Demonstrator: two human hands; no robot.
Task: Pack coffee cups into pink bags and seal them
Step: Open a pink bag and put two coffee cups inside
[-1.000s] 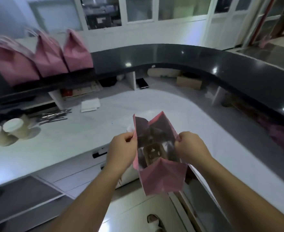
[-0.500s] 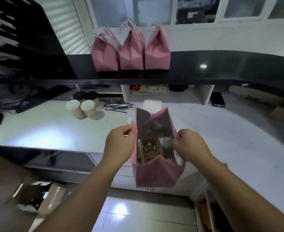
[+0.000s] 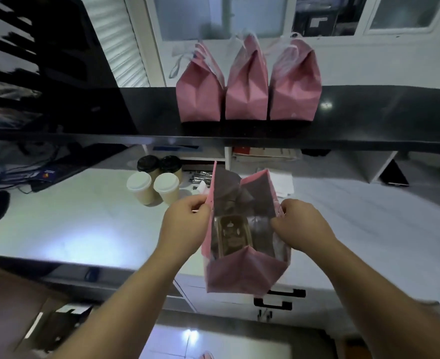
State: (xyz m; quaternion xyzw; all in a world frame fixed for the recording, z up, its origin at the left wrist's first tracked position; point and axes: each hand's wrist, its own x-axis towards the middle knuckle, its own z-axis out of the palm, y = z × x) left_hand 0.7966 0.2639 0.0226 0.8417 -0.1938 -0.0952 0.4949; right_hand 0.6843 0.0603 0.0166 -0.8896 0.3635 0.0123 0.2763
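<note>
The left hand (image 3: 185, 226) and right hand (image 3: 301, 226) are each pinched onto a side edge of an open pink bag (image 3: 244, 270), held above the white tabletop's (image 3: 71, 224) near edge. Four lidded coffee cups (image 3: 156, 178) are seen at 10 o'clock from it, three closed pink bags (image 3: 248, 92) at 12 o'clock.

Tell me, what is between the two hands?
In the head view, the open pink bag sits between the left hand and right hand, both pinching its rim.

No legible text, label, brand or number is showing; the print on the dark item (image 3: 45, 174) is appearing too blurred
</note>
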